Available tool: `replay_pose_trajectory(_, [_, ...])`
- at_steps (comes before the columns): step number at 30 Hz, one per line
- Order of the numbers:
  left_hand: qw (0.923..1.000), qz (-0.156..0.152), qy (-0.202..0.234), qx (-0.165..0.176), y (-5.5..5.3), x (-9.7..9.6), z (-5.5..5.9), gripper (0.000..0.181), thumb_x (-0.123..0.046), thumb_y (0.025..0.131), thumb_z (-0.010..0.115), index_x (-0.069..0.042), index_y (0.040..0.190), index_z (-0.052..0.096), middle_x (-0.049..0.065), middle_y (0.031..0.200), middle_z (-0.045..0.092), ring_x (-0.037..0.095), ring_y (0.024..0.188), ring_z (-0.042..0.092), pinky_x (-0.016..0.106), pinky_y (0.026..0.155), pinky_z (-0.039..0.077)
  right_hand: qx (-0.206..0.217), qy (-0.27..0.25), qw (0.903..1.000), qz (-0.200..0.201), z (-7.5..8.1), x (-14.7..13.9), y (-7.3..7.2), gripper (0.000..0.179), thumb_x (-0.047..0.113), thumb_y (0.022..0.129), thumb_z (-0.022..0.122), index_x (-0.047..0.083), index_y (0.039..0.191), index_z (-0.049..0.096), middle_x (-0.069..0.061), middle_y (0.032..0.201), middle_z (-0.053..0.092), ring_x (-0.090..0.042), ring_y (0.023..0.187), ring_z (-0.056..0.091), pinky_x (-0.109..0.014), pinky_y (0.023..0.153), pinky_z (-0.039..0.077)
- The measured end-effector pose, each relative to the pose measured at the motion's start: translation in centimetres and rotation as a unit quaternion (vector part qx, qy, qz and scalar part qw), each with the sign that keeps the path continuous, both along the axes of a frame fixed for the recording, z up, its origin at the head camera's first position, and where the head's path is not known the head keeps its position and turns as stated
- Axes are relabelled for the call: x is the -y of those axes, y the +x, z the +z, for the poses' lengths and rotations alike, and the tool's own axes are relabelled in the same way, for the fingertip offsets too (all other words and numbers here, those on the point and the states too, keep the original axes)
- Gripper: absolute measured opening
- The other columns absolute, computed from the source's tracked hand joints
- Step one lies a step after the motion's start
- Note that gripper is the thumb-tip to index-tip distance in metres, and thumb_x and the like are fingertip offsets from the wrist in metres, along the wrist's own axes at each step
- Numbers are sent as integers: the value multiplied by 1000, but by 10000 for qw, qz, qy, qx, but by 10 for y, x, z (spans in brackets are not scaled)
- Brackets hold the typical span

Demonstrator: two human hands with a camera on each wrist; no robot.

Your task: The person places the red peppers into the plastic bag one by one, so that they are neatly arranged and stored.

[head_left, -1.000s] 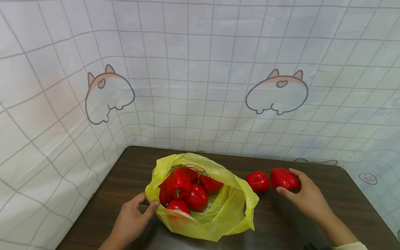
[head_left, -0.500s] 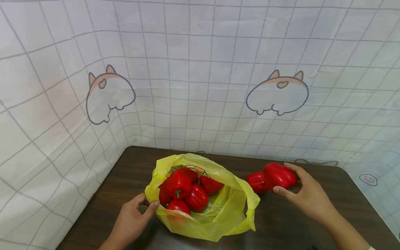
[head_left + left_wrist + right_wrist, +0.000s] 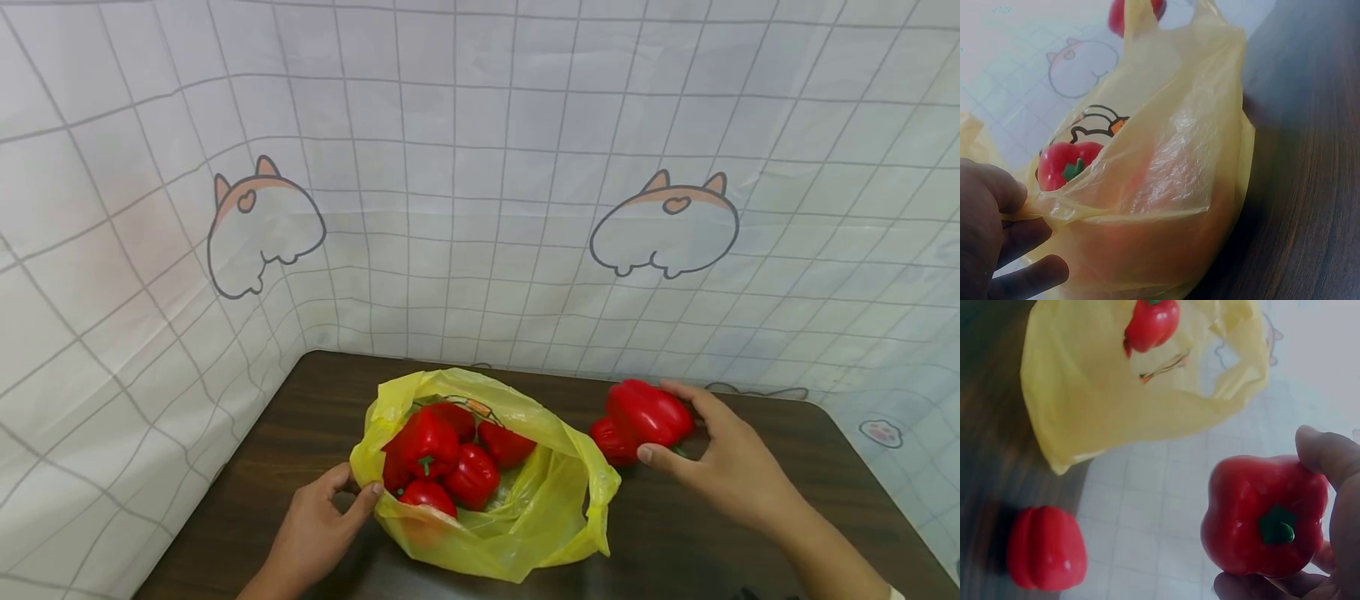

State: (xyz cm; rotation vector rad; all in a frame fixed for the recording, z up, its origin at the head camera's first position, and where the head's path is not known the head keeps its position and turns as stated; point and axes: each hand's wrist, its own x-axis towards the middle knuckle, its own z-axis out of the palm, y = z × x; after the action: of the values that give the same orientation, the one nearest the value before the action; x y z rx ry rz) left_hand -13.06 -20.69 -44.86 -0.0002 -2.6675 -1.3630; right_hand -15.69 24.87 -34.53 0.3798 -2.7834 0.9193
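A yellow plastic bag (image 3: 540, 517) stands open on the dark wooden table, with several red bell peppers (image 3: 431, 442) inside. My left hand (image 3: 318, 517) pinches the bag's left rim between thumb and fingers; the left wrist view shows the thin plastic (image 3: 1054, 209) caught there. To the right of the bag, my right hand (image 3: 738, 467) holds a red bell pepper (image 3: 648, 414) above the table, its green stem (image 3: 1279, 530) facing the wrist camera. Another red bell pepper (image 3: 613, 442) lies on the table behind the held one, partly hidden by it in the head view.
The dark table (image 3: 247, 500) has a rounded far edge close to a white grid-patterned cloth (image 3: 480, 208) with cartoon drawings. A thin cord with an orange piece (image 3: 478, 407) shows at the bag's far inner wall.
My right hand has lifted the bell pepper and carried it left toward the bag, so it now overlaps the pepper on the table. The left hand and bag stay practically still.
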Motion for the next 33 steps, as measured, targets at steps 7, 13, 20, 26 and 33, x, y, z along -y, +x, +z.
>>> replay_pose_trajectory(7, [10000,-30,-42,-34,0,0,0,21,-30,96,76,-14,109,73,-7,96,71,14,102,65,49,91,51,-51,-107,9998,171,12,14,4,85,48,86,83,12,152,43,-13,135,60,-30,108,63,-48,80,54])
replay_pose_trajectory(13, [10000,-36,13,-15,-1,-1,-1,20,-30,96,76,-14,108,73,-7,96,72,16,105,65,51,93,51,-105,-131,9993,341,18,30,5,84,48,85,83,12,150,45,-10,131,61,-26,103,64,-43,78,55])
replay_pose_trajectory(20, [9999,-93,31,-67,-1,-2,-1,20,-27,96,76,-13,110,73,-7,96,72,16,104,66,51,92,51,-32,-221,9984,516,20,42,4,83,46,84,85,14,149,46,-7,128,61,-22,98,63,-34,73,56])
replay_pose_trajectory(26, [9999,-78,19,-86,0,-3,0,20,-26,95,77,-12,109,73,-6,96,72,18,105,66,52,92,51,214,-469,9958,758,21,55,3,82,42,83,87,17,148,46,-5,128,60,-24,96,61,-29,69,57])
replay_pose_trajectory(33, [10000,-63,22,-73,0,-3,0,20,-26,96,76,-12,109,73,-6,97,72,18,105,66,53,93,51,415,-632,9910,1104,17,69,2,81,36,81,89,19,148,46,-5,134,57,-27,101,63,-29,71,58])
